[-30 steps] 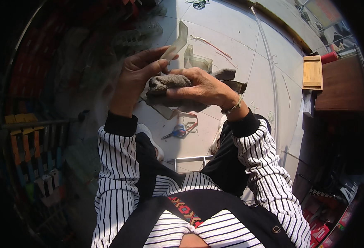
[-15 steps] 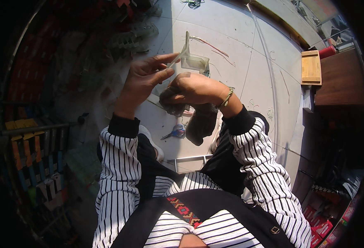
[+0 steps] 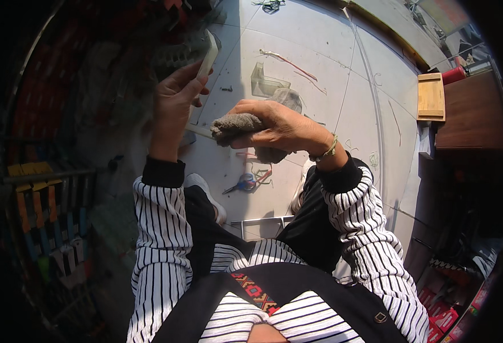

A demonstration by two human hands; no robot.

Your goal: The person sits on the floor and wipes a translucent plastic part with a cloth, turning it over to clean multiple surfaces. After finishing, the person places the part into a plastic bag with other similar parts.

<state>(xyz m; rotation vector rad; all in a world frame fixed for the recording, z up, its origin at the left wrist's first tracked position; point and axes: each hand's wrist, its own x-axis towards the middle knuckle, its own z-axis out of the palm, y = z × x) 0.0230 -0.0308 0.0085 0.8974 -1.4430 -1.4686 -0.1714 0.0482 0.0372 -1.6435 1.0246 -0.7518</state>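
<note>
My left hand (image 3: 177, 97) is raised at the upper left, its fingers closed on a pale, flat translucent plastic strip (image 3: 209, 56) that tilts upward. In my right hand (image 3: 277, 123), lower and nearer the middle, a grey cloth (image 3: 237, 126) is bunched. Part of the cloth sticks out beyond the far side of the hand and part hangs below it. Hand and strip are apart from the cloth. A clear, smoky plastic tray-like piece (image 3: 267, 84) rests on the floor just beyond my right hand.
Blue-handled scissors (image 3: 245, 182) lie on the tiled floor between my feet, beside red wire scraps. Farther off is a red and white wire (image 3: 290, 64). A metal frame (image 3: 251, 222) is close to me. Hanging tools (image 3: 45, 206) line the left; a wooden block (image 3: 431, 97) stands right.
My left hand has moved up and left with the plastic strip, away from the cloth. The cloth in my right hand has swung up from hanging low and is bunched differently.
</note>
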